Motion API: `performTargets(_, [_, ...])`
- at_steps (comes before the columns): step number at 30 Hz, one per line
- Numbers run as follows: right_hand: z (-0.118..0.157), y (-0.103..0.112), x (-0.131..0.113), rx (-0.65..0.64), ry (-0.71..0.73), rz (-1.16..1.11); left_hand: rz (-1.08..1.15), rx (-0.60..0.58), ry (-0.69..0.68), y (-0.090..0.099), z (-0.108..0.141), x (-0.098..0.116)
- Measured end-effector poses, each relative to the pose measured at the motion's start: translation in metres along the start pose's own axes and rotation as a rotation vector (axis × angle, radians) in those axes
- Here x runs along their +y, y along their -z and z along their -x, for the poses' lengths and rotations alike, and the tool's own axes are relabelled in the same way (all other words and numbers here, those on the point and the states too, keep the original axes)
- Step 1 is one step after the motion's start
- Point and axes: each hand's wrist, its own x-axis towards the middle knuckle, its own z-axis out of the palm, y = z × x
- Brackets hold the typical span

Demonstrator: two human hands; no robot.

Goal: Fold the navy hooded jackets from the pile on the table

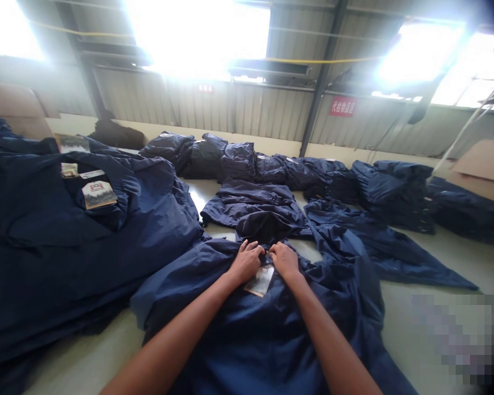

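Note:
A navy blue jacket (pixel 247 334) lies spread on the table in front of me, its collar end away from me. My left hand (pixel 249 260) is at the left of the collar, with its fingers curled on the fabric. Opposite it, my right hand (pixel 284 259) pinches the collar's right side. Between and just below the hands a cardboard hang tag (pixel 260 281) with a forest picture rests on the jacket. The fingertips are partly hidden by the cloth and by the hands themselves.
On the left lies a pile of navy jackets (pixel 156 214) with a hang tag (pixel 99 195) showing. Another jacket (pixel 263 206) lies ahead, and one more (pixel 362 247) to the right. Folded navy stacks (pixel 239 159) line the table's far side. Cardboard boxes (pixel 483 159) stand at the right.

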Motion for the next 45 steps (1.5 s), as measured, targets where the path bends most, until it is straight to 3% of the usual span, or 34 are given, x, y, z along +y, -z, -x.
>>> performTargets(6, [-0.006, -0.024, 0.020, 0.195, 0.029, -0.430, 0.018, 0.020, -0.002, -0.004, 0.000, -0.003])
performTargets(14, [-0.013, -0.027, 0.028, 0.268, 0.100, -0.589, 0.068, 0.075, -0.026, 0.001, 0.001, -0.002])
performTargets(27, [-0.004, -0.019, 0.017, 0.376, 0.269, -0.484, 0.029, 0.001, -0.032, -0.006, 0.000, -0.007])
performTargets(37, [-0.006, -0.024, 0.019, 0.422, 0.143, -0.489, -0.004, -0.029, -0.033, -0.006, 0.002, -0.008])
performTargets(45, [-0.009, -0.027, 0.022, 0.316, 0.129, -0.450, 0.026, 0.023, -0.007, -0.004, 0.001, -0.006])
